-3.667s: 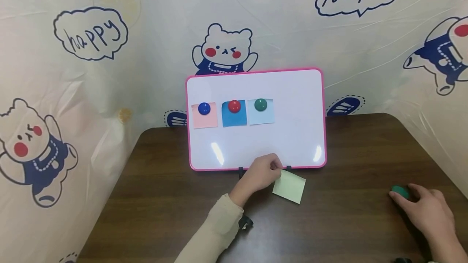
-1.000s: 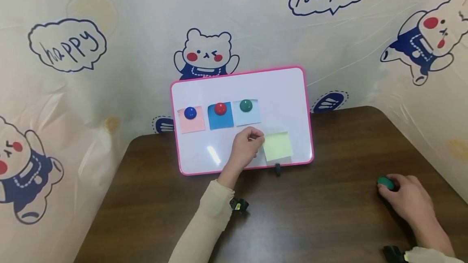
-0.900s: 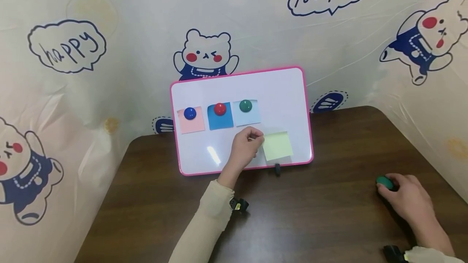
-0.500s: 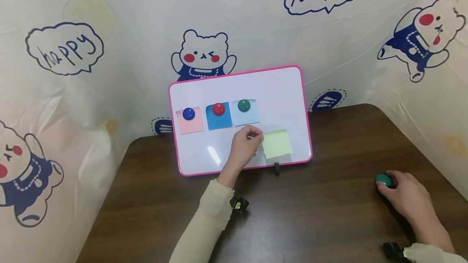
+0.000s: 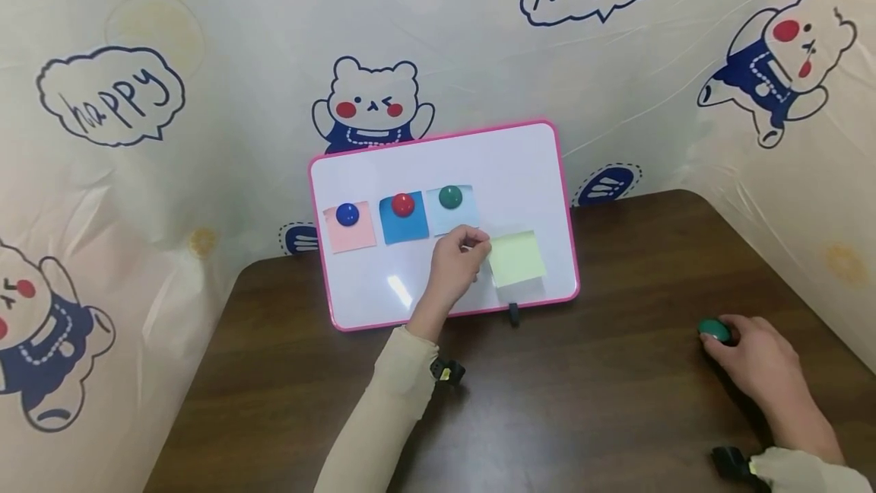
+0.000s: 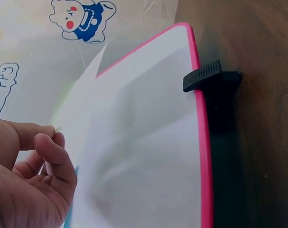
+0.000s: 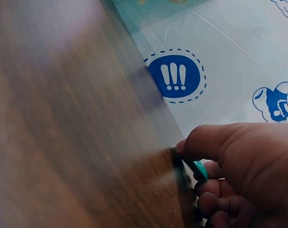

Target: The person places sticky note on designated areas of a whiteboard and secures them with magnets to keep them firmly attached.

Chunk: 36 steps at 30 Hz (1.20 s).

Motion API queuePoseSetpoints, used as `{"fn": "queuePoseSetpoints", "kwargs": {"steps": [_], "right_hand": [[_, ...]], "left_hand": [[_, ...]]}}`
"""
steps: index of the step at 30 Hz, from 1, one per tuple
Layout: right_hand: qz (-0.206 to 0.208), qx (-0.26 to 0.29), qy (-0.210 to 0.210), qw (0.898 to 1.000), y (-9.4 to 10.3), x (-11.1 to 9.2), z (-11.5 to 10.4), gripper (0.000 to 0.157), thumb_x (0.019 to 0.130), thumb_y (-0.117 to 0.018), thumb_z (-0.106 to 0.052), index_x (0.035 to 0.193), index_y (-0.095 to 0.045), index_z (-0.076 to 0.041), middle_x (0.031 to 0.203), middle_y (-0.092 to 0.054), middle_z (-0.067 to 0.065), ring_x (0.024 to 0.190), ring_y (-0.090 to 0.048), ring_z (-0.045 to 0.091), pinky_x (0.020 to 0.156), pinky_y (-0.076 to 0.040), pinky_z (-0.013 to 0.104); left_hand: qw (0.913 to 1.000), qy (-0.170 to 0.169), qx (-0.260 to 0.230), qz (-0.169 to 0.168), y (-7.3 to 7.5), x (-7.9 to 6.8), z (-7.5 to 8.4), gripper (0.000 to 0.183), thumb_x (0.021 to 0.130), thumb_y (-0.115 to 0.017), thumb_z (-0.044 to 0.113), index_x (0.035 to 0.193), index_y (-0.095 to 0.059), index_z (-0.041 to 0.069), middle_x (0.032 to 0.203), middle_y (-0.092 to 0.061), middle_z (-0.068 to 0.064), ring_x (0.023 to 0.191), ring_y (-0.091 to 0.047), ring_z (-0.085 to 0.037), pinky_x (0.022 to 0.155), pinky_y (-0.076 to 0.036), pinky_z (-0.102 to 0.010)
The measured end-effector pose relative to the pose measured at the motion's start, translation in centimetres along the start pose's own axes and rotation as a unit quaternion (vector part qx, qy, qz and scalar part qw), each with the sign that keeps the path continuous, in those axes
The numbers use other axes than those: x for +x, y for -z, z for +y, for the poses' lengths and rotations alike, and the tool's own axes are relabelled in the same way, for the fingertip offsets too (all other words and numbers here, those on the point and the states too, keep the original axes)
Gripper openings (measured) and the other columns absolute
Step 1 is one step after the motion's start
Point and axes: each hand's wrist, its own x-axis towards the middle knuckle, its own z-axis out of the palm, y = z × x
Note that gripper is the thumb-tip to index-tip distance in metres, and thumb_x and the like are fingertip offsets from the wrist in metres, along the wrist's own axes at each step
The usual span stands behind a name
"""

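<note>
My left hand (image 5: 455, 265) pinches a pale green sticky note (image 5: 517, 259) by its left edge, in front of the lower right part of a pink-framed whiteboard (image 5: 520, 166). In the left wrist view the note (image 6: 82, 95) is seen nearly edge-on, tilted away from the board. Over the right side of the table, my right hand (image 5: 760, 360) holds a round green magnet (image 5: 715, 330) between thumb and fingers. On the board hang a pink note (image 5: 352, 236) under a blue magnet (image 5: 347, 214), a blue note (image 5: 405, 230) under a red magnet (image 5: 403, 205), and a light blue note (image 5: 462, 217) under a green magnet (image 5: 450, 197).
The whiteboard leans at the back of a dark wooden table (image 5: 582, 402), and a black clip (image 5: 514, 315) grips its bottom edge. Behind it hangs a pale curtain (image 5: 260, 97) printed with bears. Black cameras (image 5: 448, 372) are strapped at both wrists.
From the table just below the board, the left hand has lifted the green note up before the board's lower right. The right hand still holds its magnet. The head view has shifted slightly.
</note>
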Motion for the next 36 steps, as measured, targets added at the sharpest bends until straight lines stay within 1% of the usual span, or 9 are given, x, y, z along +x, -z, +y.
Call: {"fn": "queuePoseSetpoints", "kwargs": {"steps": [4,7,14,17,24,31,36], "right_hand": [[0.001,0.004,-0.004,1.0,0.0,0.0,0.0,0.059,0.1,-0.061,-0.034,0.126,-0.049,0.017,0.115,-0.048,0.039,0.098,-0.051,0.054,0.077,-0.041,0.064],[0.001,0.006,-0.005,1.0,0.0,0.0,0.0,0.059,0.1,-0.06,-0.034,0.127,-0.048,0.018,0.115,-0.048,0.04,0.098,-0.051,0.054,0.077,-0.041,0.065],[-0.003,0.014,-0.011,1.0,-0.2,0.0,0.2,0.061,0.101,-0.059,-0.035,0.128,-0.047,0.018,0.117,-0.047,0.04,0.099,-0.051,0.054,0.079,-0.04,0.066],[-0.002,0.014,-0.014,1.0,-0.2,0.0,0.2,0.06,0.101,-0.059,-0.035,0.128,-0.047,0.018,0.117,-0.047,0.04,0.1,-0.051,0.054,0.08,-0.04,0.066],[0.004,0.016,-0.014,1.0,-0.2,-0.1,0.2,0.059,0.101,-0.06,-0.034,0.127,-0.048,0.018,0.116,-0.048,0.04,0.099,-0.052,0.053,0.079,-0.041,0.065],[0.005,0.018,-0.017,1.0,-0.3,0.0,0.2,0.059,0.101,-0.06,-0.034,0.127,-0.048,0.017,0.116,-0.047,0.039,0.099,-0.051,0.053,0.08,-0.04,0.065],[0.014,0.018,-0.013,1.0,-0.5,0.0,0.2,0.057,0.1,-0.061,-0.032,0.126,-0.05,0.017,0.116,-0.048,0.039,0.1,-0.051,0.053,0.081,-0.039,0.066]], "left_hand": [[0.9999,-0.004,0.011,0.011,0.0,0.8,0.2,0.012,0.097,-0.069,0.022,0.107,-0.069,0.014,0.097,-0.064,-0.003,0.08,-0.061,-0.025,0.062,-0.056,-0.032],[0.9994,-0.015,0.023,0.021,0.1,1.5,0.4,0.013,0.097,-0.069,0.022,0.107,-0.069,0.014,0.097,-0.064,-0.003,0.081,-0.061,-0.023,0.062,-0.057,-0.032],[0.9952,-0.052,0.065,0.051,0.3,3.0,1.3,0.011,0.098,-0.069,0.021,0.105,-0.07,0.012,0.098,-0.065,-0.002,0.09,-0.06,-0.02,0.073,-0.055,-0.031],[0.9941,-0.054,0.073,0.058,0.4,3.5,1.7,0.011,0.098,-0.068,0.02,0.105,-0.07,0.013,0.098,-0.065,-0.002,0.09,-0.06,-0.02,0.073,-0.055,-0.031],[0.9921,-0.047,0.092,0.07,0.3,4.5,2.3,0.012,0.099,-0.067,0.022,0.107,-0.07,0.013,0.101,-0.066,0.0,0.091,-0.059,-0.017,0.075,-0.055,-0.029],[0.9854,-0.052,0.136,0.087,0.0,5.4,3.2,0.012,0.099,-0.068,0.022,0.107,-0.069,0.013,0.103,-0.068,-0.001,0.092,-0.06,-0.017,0.076,-0.055,-0.026],[0.9816,-0.054,0.152,0.101,-0.1,5.7,3.5,0.014,0.099,-0.067,0.023,0.108,-0.07,0.013,0.103,-0.069,-0.002,0.092,-0.06,-0.016,0.079,-0.054,-0.027]]}}
